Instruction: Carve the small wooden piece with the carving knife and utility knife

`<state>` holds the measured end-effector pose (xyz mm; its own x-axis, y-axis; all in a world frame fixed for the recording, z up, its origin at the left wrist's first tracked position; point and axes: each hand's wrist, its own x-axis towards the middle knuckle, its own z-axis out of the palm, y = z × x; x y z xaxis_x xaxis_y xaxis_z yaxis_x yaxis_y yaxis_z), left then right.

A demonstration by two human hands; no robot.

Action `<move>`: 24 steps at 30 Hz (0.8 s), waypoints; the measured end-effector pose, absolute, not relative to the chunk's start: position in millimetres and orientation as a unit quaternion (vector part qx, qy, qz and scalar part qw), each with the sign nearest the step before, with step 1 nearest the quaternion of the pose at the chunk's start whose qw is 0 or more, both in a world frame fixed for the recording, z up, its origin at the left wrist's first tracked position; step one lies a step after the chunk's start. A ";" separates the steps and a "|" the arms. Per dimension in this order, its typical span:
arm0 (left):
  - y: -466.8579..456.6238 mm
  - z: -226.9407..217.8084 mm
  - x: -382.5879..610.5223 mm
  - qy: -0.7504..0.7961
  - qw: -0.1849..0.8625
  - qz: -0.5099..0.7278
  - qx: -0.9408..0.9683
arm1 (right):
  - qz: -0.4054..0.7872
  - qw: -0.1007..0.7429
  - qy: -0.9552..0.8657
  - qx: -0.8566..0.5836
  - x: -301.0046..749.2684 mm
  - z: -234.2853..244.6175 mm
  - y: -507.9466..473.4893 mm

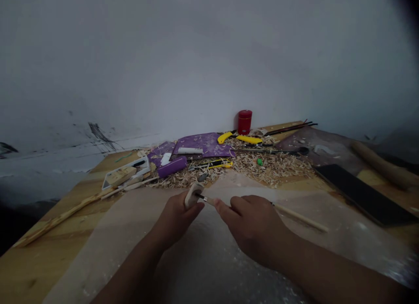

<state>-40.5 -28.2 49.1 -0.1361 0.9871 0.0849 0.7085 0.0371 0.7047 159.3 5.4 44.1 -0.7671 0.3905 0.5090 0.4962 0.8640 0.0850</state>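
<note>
Head view: the right grip (253,221) partly hides the carving tool (209,200).

there are two hands (175,219) (250,221), one held tool (210,200), one red canister (245,122), one black board (365,194).

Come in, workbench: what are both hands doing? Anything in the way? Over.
Left hand gripping pale wooden piece. Right hand holding carving tool, tip at the piece. Wood shavings beyond, clear of both hands.
</note>
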 end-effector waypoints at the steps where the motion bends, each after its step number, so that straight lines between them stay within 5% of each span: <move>1: -28.3 49.3 -40.7 0.685 0.225 0.314 0.618 | -0.111 0.248 -0.933 -0.236 159.1 43.9 5.1; 7: -30.5 50.5 -39.4 0.678 0.246 0.340 0.603 | 0.005 0.261 -0.933 -0.249 160.7 48.0 9.5; 14: -29.5 50.0 -38.4 0.676 0.249 0.348 0.599 | -0.061 0.278 -0.931 -0.231 158.4 44.3 9.0; 19: -29.5 51.0 -39.0 0.681 0.222 0.336 0.611 | 0.075 0.298 -0.917 -0.253 156.2 43.7 8.4; 24: -28.7 50.5 -38.2 0.686 0.219 0.328 0.611 | -0.046 0.276 -0.926 -0.254 153.2 39.3 3.5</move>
